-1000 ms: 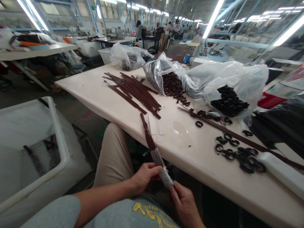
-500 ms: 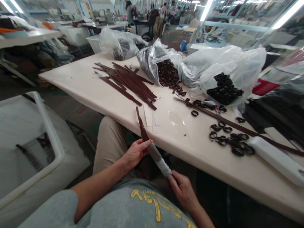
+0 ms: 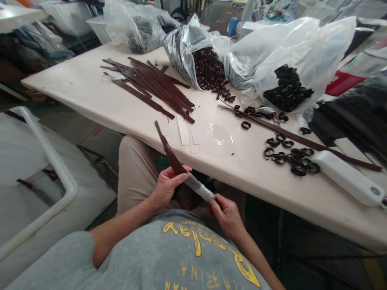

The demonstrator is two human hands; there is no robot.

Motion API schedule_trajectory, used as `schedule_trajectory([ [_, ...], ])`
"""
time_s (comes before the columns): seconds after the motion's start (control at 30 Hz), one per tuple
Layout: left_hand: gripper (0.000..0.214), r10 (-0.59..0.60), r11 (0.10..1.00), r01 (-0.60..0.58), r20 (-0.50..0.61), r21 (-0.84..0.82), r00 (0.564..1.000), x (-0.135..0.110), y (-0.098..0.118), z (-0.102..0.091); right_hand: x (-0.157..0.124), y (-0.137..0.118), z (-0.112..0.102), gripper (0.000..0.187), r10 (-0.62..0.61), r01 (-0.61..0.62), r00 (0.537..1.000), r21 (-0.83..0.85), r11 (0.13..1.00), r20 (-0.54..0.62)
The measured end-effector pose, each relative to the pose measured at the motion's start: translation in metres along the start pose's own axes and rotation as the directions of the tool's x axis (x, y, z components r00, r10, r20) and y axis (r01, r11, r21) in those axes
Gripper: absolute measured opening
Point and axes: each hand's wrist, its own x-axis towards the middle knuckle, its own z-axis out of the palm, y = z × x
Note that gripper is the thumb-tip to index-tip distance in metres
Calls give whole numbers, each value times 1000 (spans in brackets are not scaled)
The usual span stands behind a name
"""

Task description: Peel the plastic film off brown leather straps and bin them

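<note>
A dark brown strap (image 3: 173, 159) with a narrow band round it near its far end slants across my lap. Its near part has a grey stretch and a white wrapping (image 3: 202, 190). My left hand (image 3: 165, 187) is closed on the strap around its middle, thumb on top and fingers beneath. At the near end, my right hand (image 3: 227, 212) pinches the white-wrapped tip, which its fingers partly cover. Both hands are just off the table's front edge, above my legs.
On the white table (image 3: 75, 96) lie brown strips (image 3: 157, 90), black loops (image 3: 298, 161), a long brown strip (image 3: 296, 137) and a white handled tool (image 3: 347, 177). Plastic bags of brown pieces (image 3: 208, 68) and black pieces (image 3: 287, 88) stand behind. A white bin (image 3: 71, 177) is at left.
The view has tipped downward. My left hand has come closer to my right hand along the strap, and more brown length shows beyond it. Both hands keep their hold.
</note>
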Motion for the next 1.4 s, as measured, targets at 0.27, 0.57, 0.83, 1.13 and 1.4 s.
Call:
schedule_trajectory([
  [0.27, 68, -138, 986, 156, 237, -60, 962, -5, -12, 11, 10, -29, 9, 33, 71, -71, 997, 233, 970, 11],
  [0.57, 64, -118, 993, 112, 153, 48, 981, -6, -13, 13, 16, -44, 14, 33, 68, -76, 997, 292, 953, 39],
  [0.83, 49, -35, 998, 37, 46, -47, 998, 3, -10, 12, 3, -38, 14, 34, 96, -110, 993, 278, 954, 63],
  [1.13, 70, -3, 999, 4, 36, -38, 999, 5, -5, 5, -12, -25, 0, 32, 67, -112, 984, 282, 953, 167],
  [1.4, 51, -33, 999, 34, 81, -18, 996, 3, -13, 8, 4, -34, 6, 41, 48, -95, 984, 275, 957, 174],
])
